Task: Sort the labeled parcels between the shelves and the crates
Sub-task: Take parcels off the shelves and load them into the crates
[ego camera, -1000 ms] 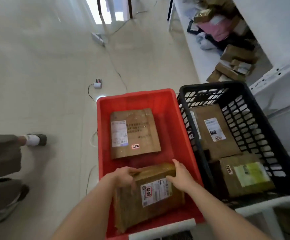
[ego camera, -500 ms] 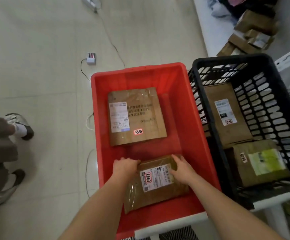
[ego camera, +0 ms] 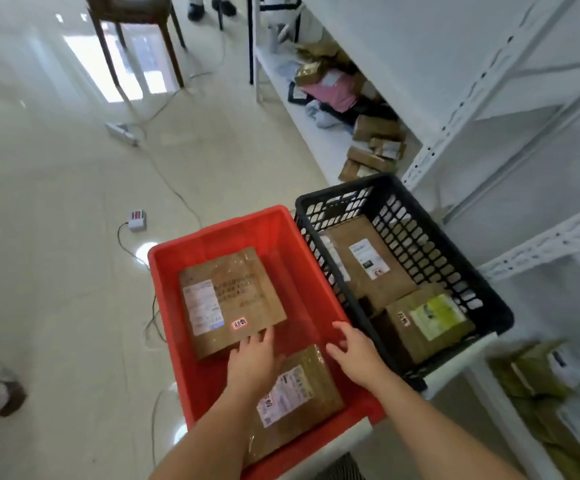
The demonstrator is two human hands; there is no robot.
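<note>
A red crate (ego camera: 212, 233) holds two brown labeled parcels: a flat one (ego camera: 243, 285) at the back and a smaller taped one (ego camera: 302, 396) lying at the front. My left hand (ego camera: 252, 358) hovers with straight fingers over the gap between them, fingertips at the flat parcel's near edge. My right hand (ego camera: 356, 351) is raised, fingers relaxed and empty, beside the crate's right wall. The black lattice crate (ego camera: 482, 299) to the right holds two more parcels, one with a white label (ego camera: 368, 261), one with a green label (ego camera: 433, 320).
White metal shelves (ego camera: 489, 109) rise on the right, with a pile of parcels (ego camera: 371, 147) on the lowest board and more parcels (ego camera: 541, 382) at lower right. Cables, a power strip (ego camera: 122, 131) and a small charger (ego camera: 137, 220) lie on the floor. Another person's shoe (ego camera: 4, 396) is at left; a chair (ego camera: 136, 15) stands at the back.
Both hands have let go of the small taped parcel, which now lies on the red crate's floor, and have lifted off it. The camera has tilted up.
</note>
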